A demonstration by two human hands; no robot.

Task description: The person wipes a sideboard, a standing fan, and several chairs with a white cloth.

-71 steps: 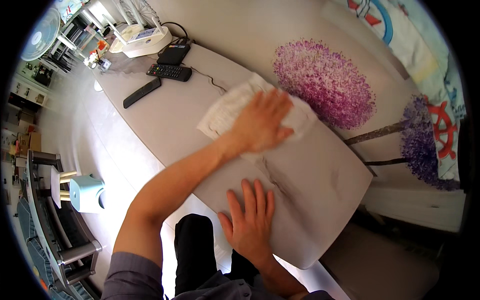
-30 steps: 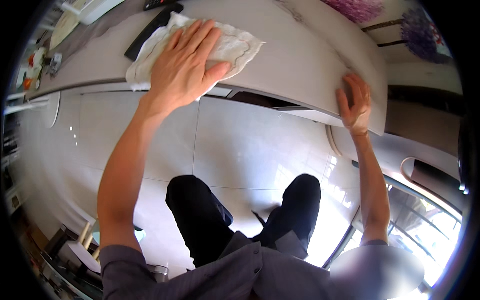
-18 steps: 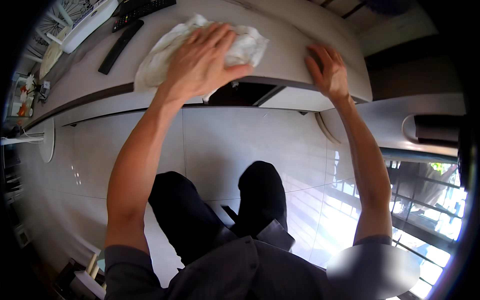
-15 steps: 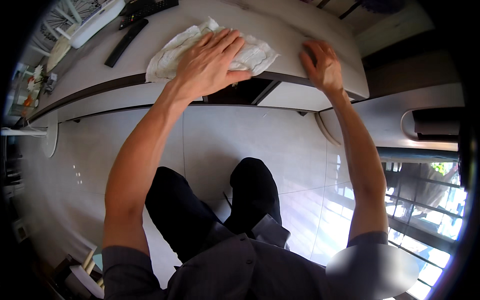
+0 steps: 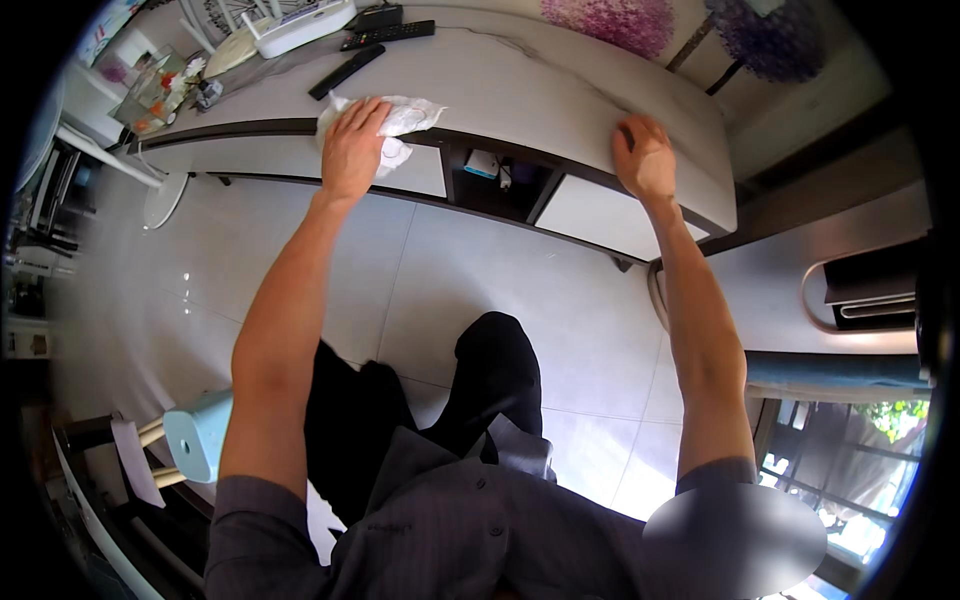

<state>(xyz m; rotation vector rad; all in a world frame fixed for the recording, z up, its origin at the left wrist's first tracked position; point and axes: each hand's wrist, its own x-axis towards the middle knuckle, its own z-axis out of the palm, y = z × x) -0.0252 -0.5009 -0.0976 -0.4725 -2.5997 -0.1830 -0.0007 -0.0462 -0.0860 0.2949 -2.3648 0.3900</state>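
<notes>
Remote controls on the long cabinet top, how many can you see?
2: a black remote lies above the white cloth under the left hand; another sits farther back. Clutter may hide more.

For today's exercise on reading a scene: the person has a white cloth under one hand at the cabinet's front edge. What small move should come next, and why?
Probably slide the left hand and the white cloth to the right along the front edge of the cabinet top, toward the right hand. The cloth sits bunched at the edge, half over it, the stretch between the hands lies bare, and the right hand is pressed flat as a brace.
</notes>
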